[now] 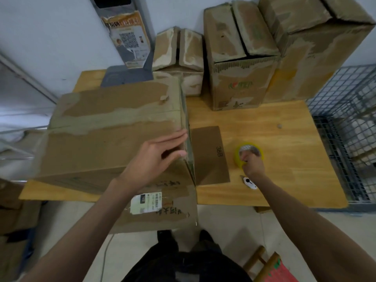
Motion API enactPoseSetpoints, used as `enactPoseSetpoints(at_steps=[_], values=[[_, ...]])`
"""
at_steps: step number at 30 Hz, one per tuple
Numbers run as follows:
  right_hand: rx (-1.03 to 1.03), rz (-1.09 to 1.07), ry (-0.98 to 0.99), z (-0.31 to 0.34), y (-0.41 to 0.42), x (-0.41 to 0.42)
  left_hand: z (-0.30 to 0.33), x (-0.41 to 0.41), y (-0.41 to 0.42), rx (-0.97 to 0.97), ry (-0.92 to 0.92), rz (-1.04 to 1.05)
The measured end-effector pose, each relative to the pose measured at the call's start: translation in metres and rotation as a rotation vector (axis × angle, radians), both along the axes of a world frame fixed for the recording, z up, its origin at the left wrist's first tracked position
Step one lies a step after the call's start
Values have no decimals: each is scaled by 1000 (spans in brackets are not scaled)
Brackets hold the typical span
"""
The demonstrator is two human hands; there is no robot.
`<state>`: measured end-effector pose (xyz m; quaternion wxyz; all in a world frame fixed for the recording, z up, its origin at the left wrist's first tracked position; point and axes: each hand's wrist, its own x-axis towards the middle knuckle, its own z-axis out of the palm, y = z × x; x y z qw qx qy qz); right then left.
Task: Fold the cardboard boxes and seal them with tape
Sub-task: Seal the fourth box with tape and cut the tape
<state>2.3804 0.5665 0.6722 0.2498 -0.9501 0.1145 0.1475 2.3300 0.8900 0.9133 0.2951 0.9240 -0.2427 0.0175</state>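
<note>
On the near left part of the wooden table (284,123) lies the big cardboard box (105,139) that is in work now, on its side, with its end toward the middle of the table. One end flap (210,155) lies flat on the table top and another flap (162,210) hangs down over the near edge, so this end is not yet closed and I see no fresh tape on it. The left hand (156,157) rests on top of the box at this open end, fingers nearly straight, pressing the panel and not gripping it. The right hand (253,164) is to the right of the box; its fingers are curled on the yellow tape roll (249,154), which stands on the table, and they hold it at its near side. Just beside this wrist lies a small white cutter (249,182). At the back of the table stand three more boxes: a low box (179,64), a middle box (240,64) and a tall box (317,47). Their top flaps are folded down, but gaps show between the flaps, and I cannot tell if new tape holds them. My judgement: the folding is partly done, and the sealing of the big box is only about to begin.
</note>
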Motion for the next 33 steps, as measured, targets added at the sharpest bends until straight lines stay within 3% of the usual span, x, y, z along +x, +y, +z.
enactPoseSetpoints(at_steps=[2,4,8,11,16,20,23,27,33], values=[[29,8,5,9,10,0,-5,1,5,66,-32,-55],[94,-44,-136,29,26,0,-9,2,8,147,-112,-95],[418,-172,-486,96,71,-14,-18,2,10,213,-322,-141],[623,-224,-582,147,97,-36,-24,3,11,221,-380,-154],[813,-321,-647,187,132,-82,-29,0,7,219,-348,-128],[916,-374,-636,196,163,-105,-17,7,9,58,-155,-111],[914,-428,-632,196,176,-110,-6,21,21,-87,-35,-248],[887,-575,-691,198,196,-119,-3,39,34,-27,-38,-469],[849,-702,-731,201,232,-123,-3,47,36,-69,-35,-499]])
